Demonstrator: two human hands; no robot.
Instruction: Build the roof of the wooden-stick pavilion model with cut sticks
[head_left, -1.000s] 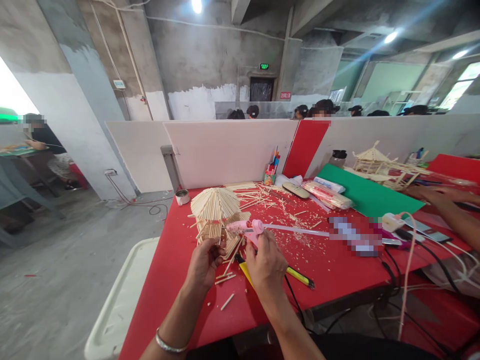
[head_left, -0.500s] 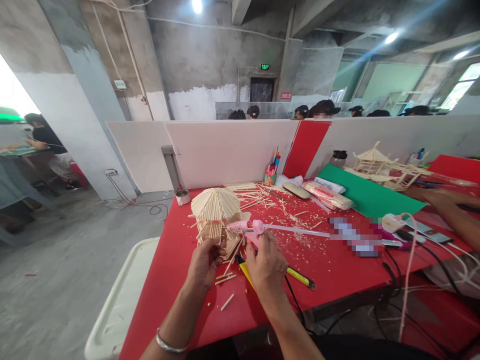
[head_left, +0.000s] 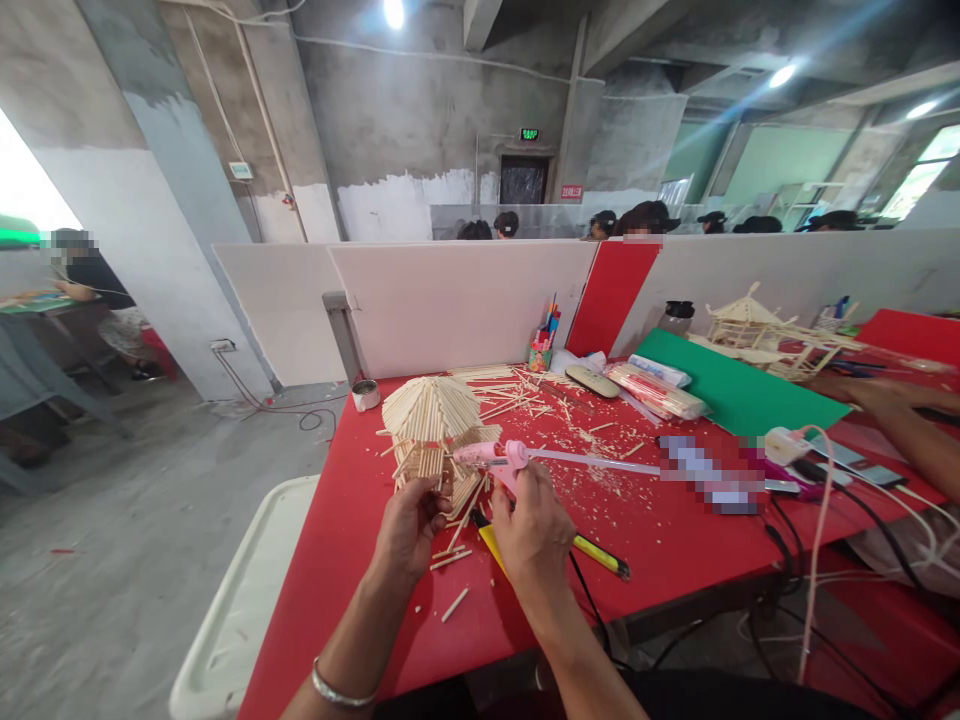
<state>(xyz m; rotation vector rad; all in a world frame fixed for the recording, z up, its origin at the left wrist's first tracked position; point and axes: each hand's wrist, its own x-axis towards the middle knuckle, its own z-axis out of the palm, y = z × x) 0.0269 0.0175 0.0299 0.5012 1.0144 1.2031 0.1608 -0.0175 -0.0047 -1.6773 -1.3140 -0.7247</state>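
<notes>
A small pavilion model (head_left: pixel 431 408) built of thin wooden sticks, with a pointed roof, stands at the table's left side. My left hand (head_left: pixel 411 525) is closed at its front, thumb and fingers pinching the lower part of a short row of upright sticks; the fingertips are partly hidden. In my right hand (head_left: pixel 534 525) is a pink hot glue gun (head_left: pixel 487 456), its nozzle pointing left against or very near those sticks. A long clear glue stick (head_left: pixel 592 459) juts from the gun's back. Under my right hand lies a yellow cutter knife (head_left: pixel 600 556), partly covered.
Loose sticks (head_left: pixel 517 395) and wood crumbs litter the red table (head_left: pixel 337 560). Behind are a pen cup (head_left: pixel 540 355), stick packs (head_left: pixel 656 390) and a metal tin (head_left: pixel 366 395). At right lie a green board (head_left: pixel 742 385), cables and a co-worker's arm (head_left: pixel 907 420) beside another model (head_left: pixel 750 320).
</notes>
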